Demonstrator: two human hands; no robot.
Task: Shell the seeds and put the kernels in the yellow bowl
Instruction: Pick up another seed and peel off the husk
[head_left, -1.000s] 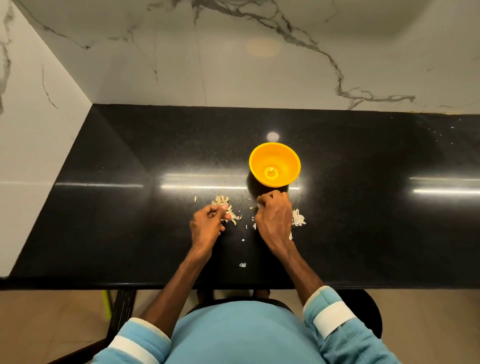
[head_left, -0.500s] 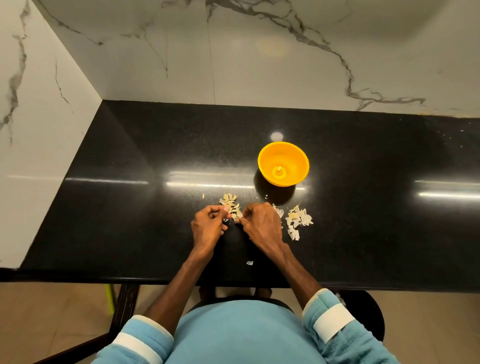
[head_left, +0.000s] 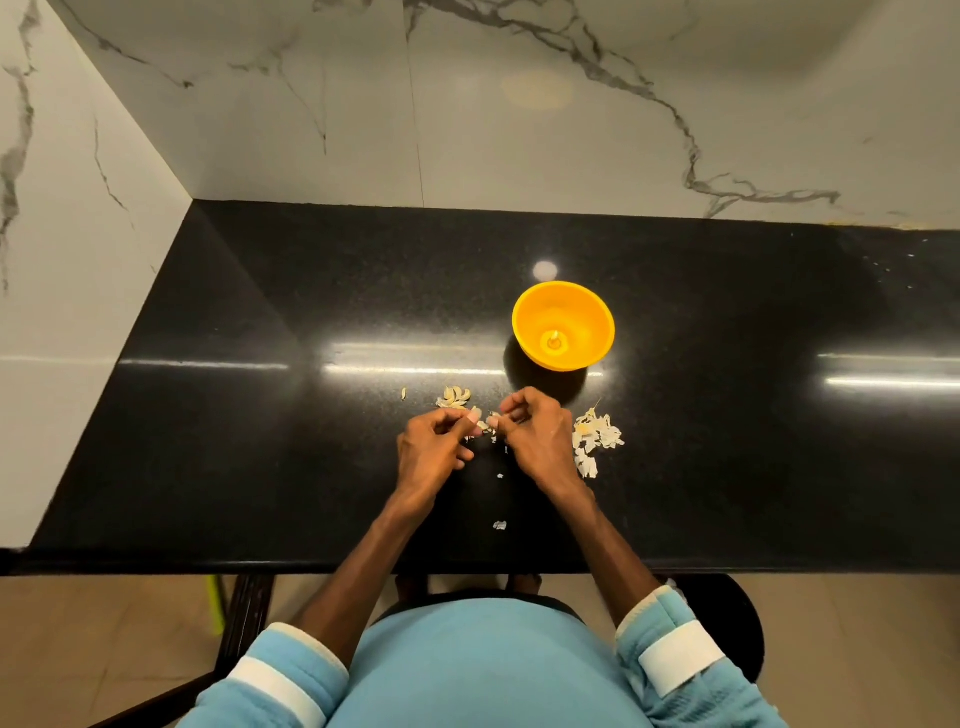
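You have no text, label, brand, number or sign to read here. The yellow bowl (head_left: 582, 312) is plain, and so are the black counter (head_left: 260, 415) it stands on, the marble wall (head_left: 519, 156) behind it and the white sleeve band (head_left: 680, 657) nearer you than the bowl.
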